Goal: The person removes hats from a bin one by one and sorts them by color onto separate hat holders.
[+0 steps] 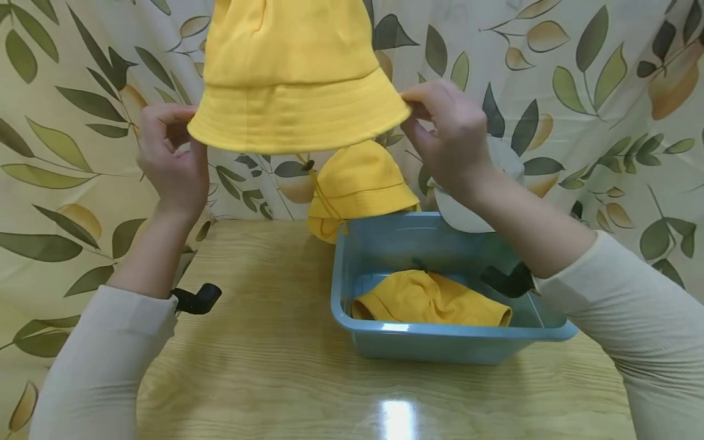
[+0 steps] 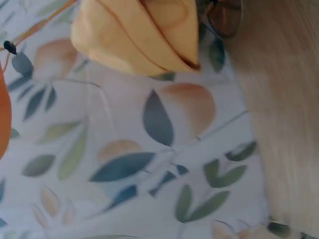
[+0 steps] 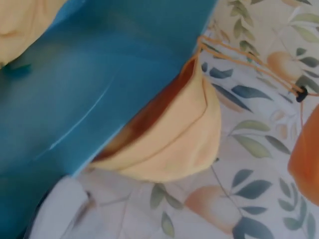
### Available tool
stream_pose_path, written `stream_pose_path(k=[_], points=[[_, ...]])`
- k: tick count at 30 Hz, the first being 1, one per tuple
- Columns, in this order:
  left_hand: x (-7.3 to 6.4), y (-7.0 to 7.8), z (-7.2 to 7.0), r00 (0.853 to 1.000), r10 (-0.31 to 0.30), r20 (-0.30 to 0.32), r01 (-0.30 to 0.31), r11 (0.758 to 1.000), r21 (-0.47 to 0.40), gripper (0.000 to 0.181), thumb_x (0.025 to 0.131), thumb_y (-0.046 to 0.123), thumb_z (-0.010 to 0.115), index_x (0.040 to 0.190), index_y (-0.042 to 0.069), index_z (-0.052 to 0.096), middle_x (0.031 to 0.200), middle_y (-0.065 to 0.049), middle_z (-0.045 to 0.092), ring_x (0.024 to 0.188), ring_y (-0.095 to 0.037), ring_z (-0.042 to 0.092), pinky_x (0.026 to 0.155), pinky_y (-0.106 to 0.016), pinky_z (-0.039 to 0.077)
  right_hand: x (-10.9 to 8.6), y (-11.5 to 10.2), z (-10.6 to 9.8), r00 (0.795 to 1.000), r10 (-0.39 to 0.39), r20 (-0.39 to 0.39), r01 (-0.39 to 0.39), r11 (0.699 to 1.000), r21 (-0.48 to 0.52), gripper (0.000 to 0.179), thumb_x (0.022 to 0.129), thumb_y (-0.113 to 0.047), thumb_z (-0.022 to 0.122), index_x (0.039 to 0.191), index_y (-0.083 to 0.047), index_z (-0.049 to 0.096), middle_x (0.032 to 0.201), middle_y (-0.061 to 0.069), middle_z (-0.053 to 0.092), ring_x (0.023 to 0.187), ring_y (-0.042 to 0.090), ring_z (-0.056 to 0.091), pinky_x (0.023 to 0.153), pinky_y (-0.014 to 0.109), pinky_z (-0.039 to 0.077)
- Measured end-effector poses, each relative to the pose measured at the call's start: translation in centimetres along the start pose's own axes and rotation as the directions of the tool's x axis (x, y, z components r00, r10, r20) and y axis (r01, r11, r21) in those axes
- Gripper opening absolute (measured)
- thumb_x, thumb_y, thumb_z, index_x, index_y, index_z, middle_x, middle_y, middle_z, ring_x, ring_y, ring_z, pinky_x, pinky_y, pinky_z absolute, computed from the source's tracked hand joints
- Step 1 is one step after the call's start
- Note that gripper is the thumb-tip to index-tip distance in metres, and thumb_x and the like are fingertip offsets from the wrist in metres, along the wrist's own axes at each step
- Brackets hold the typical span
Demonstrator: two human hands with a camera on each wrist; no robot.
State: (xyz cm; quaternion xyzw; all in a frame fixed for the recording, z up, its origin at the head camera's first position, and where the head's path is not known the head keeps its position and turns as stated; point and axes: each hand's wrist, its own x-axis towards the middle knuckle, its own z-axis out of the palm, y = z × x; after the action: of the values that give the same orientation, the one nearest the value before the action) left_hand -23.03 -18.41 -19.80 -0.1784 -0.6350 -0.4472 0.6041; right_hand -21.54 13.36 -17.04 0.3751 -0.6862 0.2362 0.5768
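Note:
A yellow bucket hat (image 1: 297, 116) hangs in the air at the top of the head view, brim down, its crown cut off by the frame. My left hand (image 1: 175, 153) pinches the brim at its left end. At the opposite end my right hand (image 1: 448, 131) pinches the brim between thumb and fingers. In both wrist views only an orange edge of this hat shows, with a cord and black toggle (image 3: 301, 93) beside it in the right one; neither hand appears there.
A blue plastic basin (image 1: 429, 335) on the wooden table (image 1: 247, 366) holds another yellow hat (image 1: 434, 299). Behind its rim sit more yellow hats (image 1: 365, 177), with a white cap (image 1: 462, 211) partly hidden by my right forearm. A leaf-patterned curtain (image 1: 550, 79) hangs behind.

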Motion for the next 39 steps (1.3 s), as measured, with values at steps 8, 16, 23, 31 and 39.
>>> stream_pose_path(k=[8,16,23,31,39], points=[[-1.0,-3.9,0.3,0.968,-0.246,0.038,0.241,0.964,0.109,0.002,0.089,0.011,0.064,0.088,0.009,0.063,0.085,0.019,0.049,0.079,0.001,0.057,0.075,-0.015,0.050,-0.6,2.3,4.4,0.975,0.110,0.195,-0.099,0.993,-0.066,0.010,0.093,0.002,0.049,0.094,0.008,0.056,0.089,0.021,0.060,0.080,0.029,0.059,0.070,0.035,0.053],[-1.5,-6.4,3.3,0.878,-0.472,0.076,0.468,0.881,0.066,0.004,0.090,0.007,0.061,0.089,0.010,0.064,0.088,0.013,0.050,0.087,-0.004,0.058,0.078,-0.018,0.049,-1.6,4.4,6.6,0.933,0.272,0.236,-0.252,0.961,-0.113,0.007,0.091,0.003,0.051,0.090,0.008,0.055,0.086,0.023,0.058,0.076,0.032,0.056,0.067,0.040,0.051],[-2.8,-7.4,6.0,0.831,-0.539,0.139,0.522,0.841,0.142,0.004,0.092,0.008,0.059,0.094,0.007,0.063,0.092,0.009,0.053,0.094,-0.010,0.060,0.075,-0.019,0.048,-2.6,7.0,7.0,0.805,0.506,0.310,-0.474,0.862,-0.177,0.012,0.094,0.000,0.050,0.097,0.010,0.054,0.096,0.024,0.057,0.089,0.033,0.056,0.081,0.038,0.049],[-5.4,-7.4,9.5,0.821,-0.539,0.187,0.510,0.840,0.185,0.007,0.091,0.004,0.060,0.096,0.000,0.062,0.095,-0.004,0.057,0.094,-0.018,0.058,0.078,-0.021,0.045,-4.3,9.2,6.3,0.734,0.616,0.284,-0.542,0.785,-0.302,0.013,0.094,-0.001,0.049,0.097,0.010,0.056,0.096,0.024,0.059,0.091,0.035,0.057,0.082,0.042,0.048],[-8.0,-7.5,10.8,0.785,-0.550,0.287,0.498,0.834,0.238,0.010,0.090,0.001,0.057,0.097,-0.003,0.063,0.099,-0.014,0.058,0.096,-0.024,0.060,0.083,-0.024,0.048,-5.4,10.5,4.9,0.613,0.695,0.375,-0.581,0.719,-0.382,0.014,0.093,0.001,0.048,0.102,0.010,0.054,0.100,0.024,0.056,0.094,0.035,0.052,0.086,0.042,0.046]])
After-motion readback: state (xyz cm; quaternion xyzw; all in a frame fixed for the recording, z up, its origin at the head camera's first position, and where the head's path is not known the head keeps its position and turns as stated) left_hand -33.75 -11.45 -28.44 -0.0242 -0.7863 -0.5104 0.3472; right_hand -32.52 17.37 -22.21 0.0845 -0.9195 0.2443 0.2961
